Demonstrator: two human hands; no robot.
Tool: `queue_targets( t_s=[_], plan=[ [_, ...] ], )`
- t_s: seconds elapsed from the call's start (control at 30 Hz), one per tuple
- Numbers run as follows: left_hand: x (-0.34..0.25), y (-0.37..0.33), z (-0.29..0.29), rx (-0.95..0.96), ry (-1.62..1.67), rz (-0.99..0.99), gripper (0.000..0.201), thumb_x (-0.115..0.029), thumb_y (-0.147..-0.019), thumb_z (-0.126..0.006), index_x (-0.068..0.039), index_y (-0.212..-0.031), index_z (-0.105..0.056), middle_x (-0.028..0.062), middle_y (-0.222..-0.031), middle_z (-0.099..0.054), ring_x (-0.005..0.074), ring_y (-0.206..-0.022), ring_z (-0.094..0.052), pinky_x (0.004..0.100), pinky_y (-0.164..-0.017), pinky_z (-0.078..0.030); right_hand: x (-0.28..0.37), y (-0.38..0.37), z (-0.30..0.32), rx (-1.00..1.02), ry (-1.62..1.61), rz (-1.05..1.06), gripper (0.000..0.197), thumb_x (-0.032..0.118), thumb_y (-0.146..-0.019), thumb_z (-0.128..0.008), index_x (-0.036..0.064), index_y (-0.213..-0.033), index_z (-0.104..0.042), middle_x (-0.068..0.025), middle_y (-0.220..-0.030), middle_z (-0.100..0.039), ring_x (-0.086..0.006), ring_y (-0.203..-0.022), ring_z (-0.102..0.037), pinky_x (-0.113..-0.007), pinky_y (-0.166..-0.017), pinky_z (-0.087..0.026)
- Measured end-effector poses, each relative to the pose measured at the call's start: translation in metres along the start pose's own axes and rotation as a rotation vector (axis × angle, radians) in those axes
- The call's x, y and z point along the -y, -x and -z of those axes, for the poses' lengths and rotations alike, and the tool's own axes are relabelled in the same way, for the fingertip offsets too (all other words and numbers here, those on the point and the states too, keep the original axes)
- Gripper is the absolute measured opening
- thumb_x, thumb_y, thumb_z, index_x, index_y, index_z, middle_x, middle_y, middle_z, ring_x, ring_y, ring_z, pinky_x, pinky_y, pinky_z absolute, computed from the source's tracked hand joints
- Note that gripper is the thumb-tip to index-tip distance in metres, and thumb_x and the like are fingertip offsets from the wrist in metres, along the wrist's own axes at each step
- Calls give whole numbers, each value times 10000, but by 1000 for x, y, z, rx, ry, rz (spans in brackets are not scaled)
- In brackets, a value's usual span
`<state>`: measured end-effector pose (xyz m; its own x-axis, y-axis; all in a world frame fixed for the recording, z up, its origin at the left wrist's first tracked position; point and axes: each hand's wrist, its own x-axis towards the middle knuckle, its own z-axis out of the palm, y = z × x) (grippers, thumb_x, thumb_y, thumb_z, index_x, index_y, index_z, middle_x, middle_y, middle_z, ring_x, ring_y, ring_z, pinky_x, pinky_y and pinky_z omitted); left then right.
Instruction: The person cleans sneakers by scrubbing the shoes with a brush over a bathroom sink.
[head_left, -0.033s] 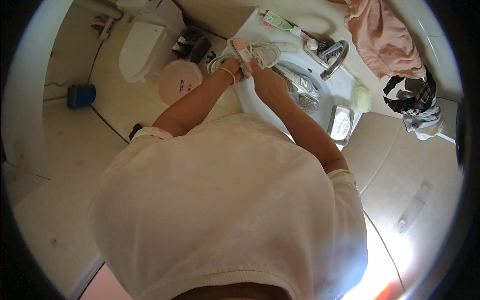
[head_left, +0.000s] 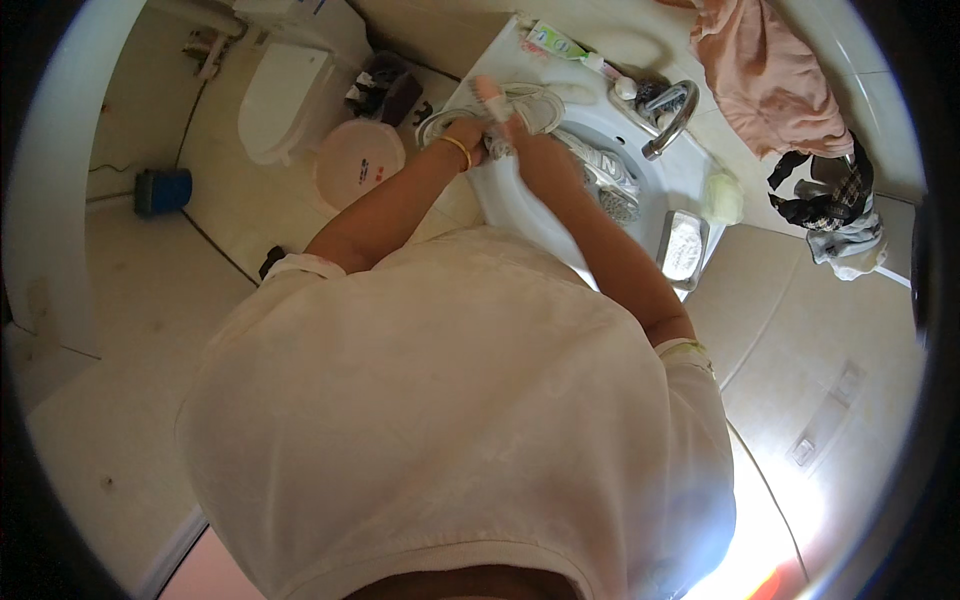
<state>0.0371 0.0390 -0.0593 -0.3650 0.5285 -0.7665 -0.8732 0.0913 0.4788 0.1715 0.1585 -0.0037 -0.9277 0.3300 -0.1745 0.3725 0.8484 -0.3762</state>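
My left hand, with a yellow bangle at the wrist, is closed on a light-coloured shoe at the left edge of the washbasin. Its fingers are partly hidden. In my right hand is a pink scrub brush, smeared by motion, held over the shoe. Which part of the shoe the bristles touch, I cannot tell. Another sneaker, grey and white, lies in the basin beside my right forearm.
A chrome tap arches over the basin. A toothpaste tube lies on the back rim, and a soap dish at the right. Leftward stand a pink bucket, a dark bin and a toilet. Pink cloth hangs at the right.
The brush in my right hand has shifted slightly to the right and is now blurred. My right hand and forearm have moved a little; my left hand stays on the shoe.
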Motion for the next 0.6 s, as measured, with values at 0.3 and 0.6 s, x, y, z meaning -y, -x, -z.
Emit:
queue_targets(
  t_s=[0.3,0.6],
  plan=[
    [9,2,-5,-21,2,42,37,33,-701,-523,7,-679,-510,97,-758,-530,204,-705,-516,319,-646,-434,22,26,11,118,-22,-133,375,240,-902,-275,176,-1270,-313,-217,-893,-591,-385,-820,-581,-468,-733,-451],
    [3,11,-4,-60,-89,-29,47,29,-710,-515,44,-754,-520,93,-776,-522,200,-697,-512,332,-633,-432,20,23,15,36,-10,-123,466,162,-862,-372,134,-1313,-260,-243,-850,-574,-380,-739,-590,-479,-628,-462]
  ],
)
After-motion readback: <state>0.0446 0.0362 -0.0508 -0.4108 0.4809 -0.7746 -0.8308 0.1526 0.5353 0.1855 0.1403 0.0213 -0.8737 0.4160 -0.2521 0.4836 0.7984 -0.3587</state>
